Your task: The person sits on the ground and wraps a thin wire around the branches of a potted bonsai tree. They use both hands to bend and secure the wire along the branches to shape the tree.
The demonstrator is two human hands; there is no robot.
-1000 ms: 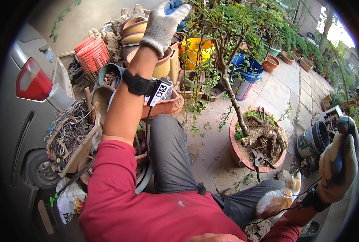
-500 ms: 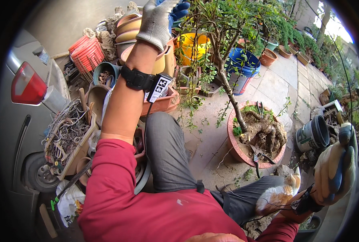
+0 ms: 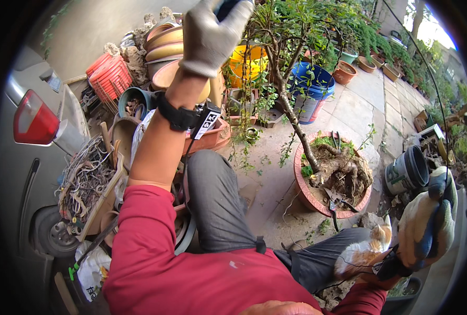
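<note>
"Paved yard (image 3: 363, 107). Principal item?"

"Gnarled-root tree (image 3: 298, 126) in a round pink pot (image 3: 303, 184), ahead, right of centre."

"Hands: changes?"

"Left hand (image 3: 210, 42), now back-on, beside the foliage (image 3: 296, 31); fingertips cropped, hold cannot be told. Right hand (image 3: 427, 226) slightly lower, curled tight on what appears to be dark wire (image 3: 446, 131), whose held end lowers accordingly."

"Writing?"

"Dark characters on a white sack (image 3: 91, 265); smaller, a patterned tag (image 3: 208, 123) at the left wrist."
</note>
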